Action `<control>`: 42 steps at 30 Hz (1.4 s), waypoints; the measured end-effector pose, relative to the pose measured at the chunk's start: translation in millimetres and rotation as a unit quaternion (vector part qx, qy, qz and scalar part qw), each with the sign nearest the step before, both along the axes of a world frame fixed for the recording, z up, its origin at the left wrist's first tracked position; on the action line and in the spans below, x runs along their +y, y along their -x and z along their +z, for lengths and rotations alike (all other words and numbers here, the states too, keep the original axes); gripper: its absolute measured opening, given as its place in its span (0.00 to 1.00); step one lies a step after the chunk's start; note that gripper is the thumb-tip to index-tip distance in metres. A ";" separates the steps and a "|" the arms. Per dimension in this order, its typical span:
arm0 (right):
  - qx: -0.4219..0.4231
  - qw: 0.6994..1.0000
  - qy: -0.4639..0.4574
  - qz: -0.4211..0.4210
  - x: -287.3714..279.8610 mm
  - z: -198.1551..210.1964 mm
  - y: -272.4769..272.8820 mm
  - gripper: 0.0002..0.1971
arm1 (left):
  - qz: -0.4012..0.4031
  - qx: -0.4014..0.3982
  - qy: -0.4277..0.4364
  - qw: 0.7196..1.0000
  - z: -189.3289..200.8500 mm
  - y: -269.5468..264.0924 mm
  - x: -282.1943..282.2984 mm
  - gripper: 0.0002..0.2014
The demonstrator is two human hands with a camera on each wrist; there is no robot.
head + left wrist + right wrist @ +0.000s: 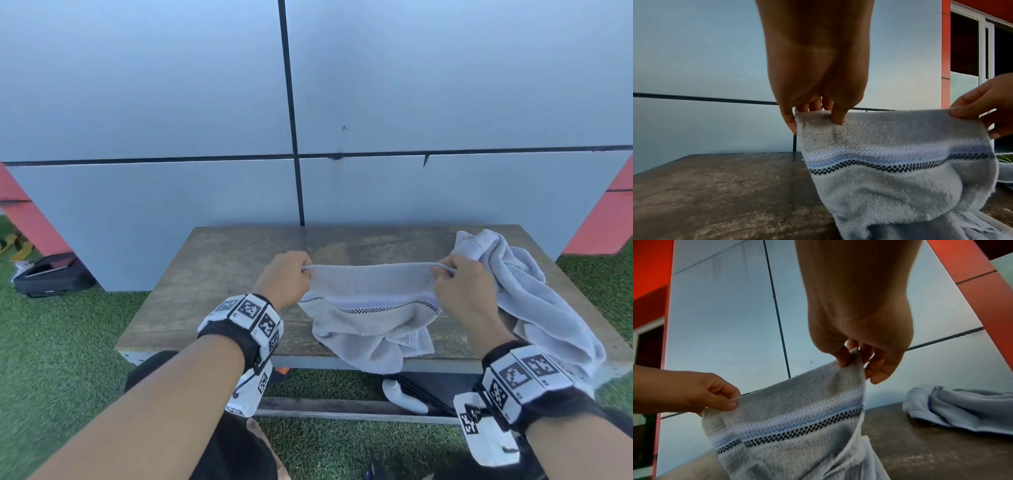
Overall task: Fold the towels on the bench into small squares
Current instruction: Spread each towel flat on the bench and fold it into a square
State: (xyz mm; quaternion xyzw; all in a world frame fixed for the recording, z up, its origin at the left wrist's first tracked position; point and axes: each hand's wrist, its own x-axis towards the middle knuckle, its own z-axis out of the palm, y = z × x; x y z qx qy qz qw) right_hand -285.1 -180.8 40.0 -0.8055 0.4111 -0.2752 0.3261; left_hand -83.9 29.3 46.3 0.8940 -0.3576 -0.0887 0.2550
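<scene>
Forearms with tag-marked wristbands (pixel 246 322) fill the near frame; beyond them the left hand (pixel 286 279) pinches the left top corner of a striped towel (pixel 368 308), thumb in front and fingers curled behind; the right hand (pixel 460 289) pinches the right top corner the same way; top hem runs taut and level between the two grips, held above the bench (pixel 212 274). Below the grips the towel sags, its checkered dark-blue and pale-blue band (pixel 879 162) bowing downward; its lower part bunches on the bench top and spills past the near edge. Right of the right-hand grip, just beside it, a second towel (pixel 534 291) lies crumpled, reaching from near the back edge to over the near right edge; the wrist view shows a gap between it and the held towel. Left of the left-hand grip, bare worn wood runs out to the bench's left edge; behind the grips a strip of bare top, then the grey panelled wall (pixel 171 102) right at the back edge. Green turf (pixel 51 342) surrounds the bench; a black case (pixel 51 274) sits well left on the turf by the wall; a white item (pixel 404 397) lies under the bench, what it is unclear.
</scene>
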 end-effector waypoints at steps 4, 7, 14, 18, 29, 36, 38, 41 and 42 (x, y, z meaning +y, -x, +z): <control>0.132 0.986 -0.040 0.092 -8.5 -21.0 0.8 0.08 | -0.047 0.043 -0.008 0.998 -13.7 3.8 -14.7 0.07; 0.190 0.968 -0.077 0.148 -5.9 -36.3 -3.5 0.09 | -0.119 0.065 -0.033 0.990 -30.1 6.4 -24.9 0.06; 0.245 0.943 -0.094 0.204 1.0 -66.1 -41.3 0.10 | -0.182 0.128 -0.170 0.960 -85.9 0.0 -45.9 0.10; 0.193 0.949 -0.087 0.233 -10.7 -57.0 -80.5 0.18 | -0.184 0.163 -0.107 0.963 -79.8 -22.1 -67.3 0.17; -0.032 0.986 0.053 0.156 -113.3 47.5 -251.5 0.07 | -0.048 -0.123 0.060 0.989 63.1 -199.2 -148.0 0.12; 0.005 0.990 0.117 0.081 -180.2 68.6 -291.5 0.06 | 0.140 -0.235 0.044 0.961 90.5 -274.2 -138.6 0.10; 0.021 0.991 0.099 0.089 -180.1 66.9 -297.2 0.07 | 0.145 -0.210 0.023 0.967 83.0 -279.9 -139.4 0.10; 0.017 0.993 0.047 0.110 -174.9 60.5 -301.4 0.07 | 0.153 -0.156 0.003 0.976 73.0 -281.4 -142.7 0.09; 0.005 0.993 0.028 0.116 -173.9 59.4 -302.5 0.07 | 0.157 -0.127 0.014 0.979 71.4 -280.8 -143.9 0.09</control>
